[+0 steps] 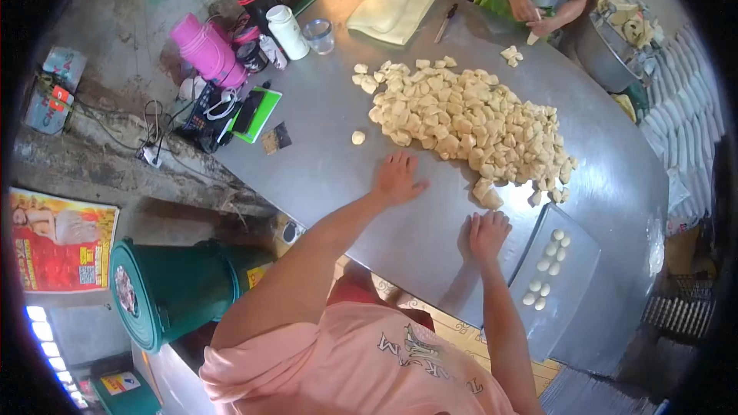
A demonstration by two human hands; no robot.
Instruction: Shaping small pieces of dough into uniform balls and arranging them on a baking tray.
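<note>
Head view: a heap of irregular dough pieces [461, 115] lies on the metal table [323, 177], just beyond both hands. Left hand [397, 179]: palm down, fingers apart, nothing held. Right hand [488, 235]: fingers close together, left of the gray tray [573, 284]; from here I cannot tell whether it grips anything. Heap pieces pale yellow, lumpy, too overlapped to count. Lone dough piece [358, 137] past left fingertips: one. Dough balls [554, 268] on tray, whitish, smooth: ten.

Attire of person: pale-pink T-shirt [350, 365] w/ dk & white chest print [421, 352]; L sleeve [261, 360] short, loose, creased; red lower garment [354, 287]; L hand [397, 180] & R hand [488, 237] bare
</note>
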